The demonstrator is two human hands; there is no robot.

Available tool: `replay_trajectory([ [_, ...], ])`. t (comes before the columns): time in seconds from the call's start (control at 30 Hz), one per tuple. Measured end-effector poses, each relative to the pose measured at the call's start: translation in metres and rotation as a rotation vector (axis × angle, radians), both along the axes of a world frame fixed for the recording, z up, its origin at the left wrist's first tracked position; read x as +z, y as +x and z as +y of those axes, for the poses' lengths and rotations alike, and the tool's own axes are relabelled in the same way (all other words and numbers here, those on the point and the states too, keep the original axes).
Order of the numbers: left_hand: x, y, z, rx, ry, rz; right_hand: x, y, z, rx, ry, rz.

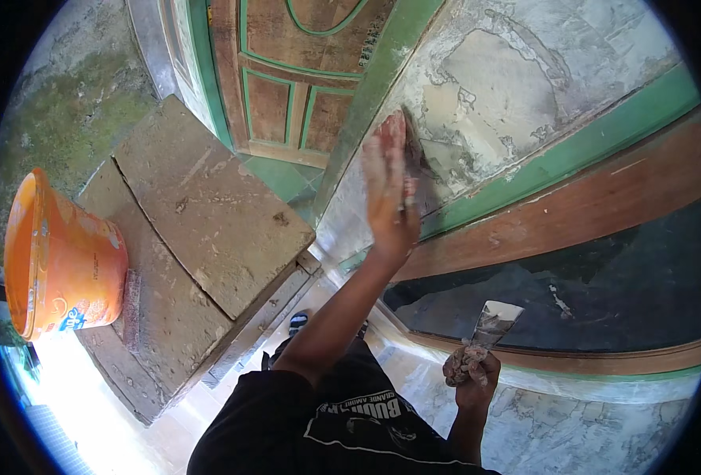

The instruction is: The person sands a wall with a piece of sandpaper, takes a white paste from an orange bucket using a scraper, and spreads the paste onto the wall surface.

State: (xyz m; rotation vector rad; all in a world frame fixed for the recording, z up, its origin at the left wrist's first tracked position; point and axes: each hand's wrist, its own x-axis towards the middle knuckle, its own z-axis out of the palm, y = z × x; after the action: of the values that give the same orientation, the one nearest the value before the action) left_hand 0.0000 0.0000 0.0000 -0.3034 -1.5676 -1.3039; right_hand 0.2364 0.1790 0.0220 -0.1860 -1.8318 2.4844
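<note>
My left hand (390, 206) is raised against the patched grey-white wall (509, 87), beside the green trim (548, 150), its extended fingers over a reddish, flat pad or sheet (395, 127) pressed to the surface; motion blurs the fingers. Lower right, my right hand (474, 372) grips a putty knife (497, 321), its metal blade pointing up, along with a crumpled, grime-covered lump (461, 364) that may be a rag or paper. Behind that hand is a dark, wood-framed window (556, 277).
An orange bucket (81, 261) stands at the left on a cracked, dirty board platform (200, 206). A wooden door (303, 47) with green trim is above, over green floor tiles (279, 178). Mossy ground (66, 111) lies upper left; my sandalled foot (298, 321) shows on pale flooring.
</note>
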Motion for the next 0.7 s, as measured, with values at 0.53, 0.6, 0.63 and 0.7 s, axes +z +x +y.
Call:
replay_trajectory([
  [0.53, -0.015, 0.008, 0.010, 0.123, 0.028, -0.026, 0.010, 0.014, 0.009, -0.041, 0.010, 0.003],
  [0.6, -0.016, 0.017, 0.022, 0.057, -0.024, -0.054, 0.010, 0.014, 0.005, -0.015, 0.006, -0.018],
  [0.63, -0.020, 0.023, 0.029, -0.018, -0.072, -0.079, 0.008, 0.013, 0.004, -0.040, -0.001, 0.007],
  [0.7, -0.044, 0.054, 0.038, -0.051, -0.095, -0.078, 0.007, 0.011, 0.003, -0.072, -0.012, 0.031],
])
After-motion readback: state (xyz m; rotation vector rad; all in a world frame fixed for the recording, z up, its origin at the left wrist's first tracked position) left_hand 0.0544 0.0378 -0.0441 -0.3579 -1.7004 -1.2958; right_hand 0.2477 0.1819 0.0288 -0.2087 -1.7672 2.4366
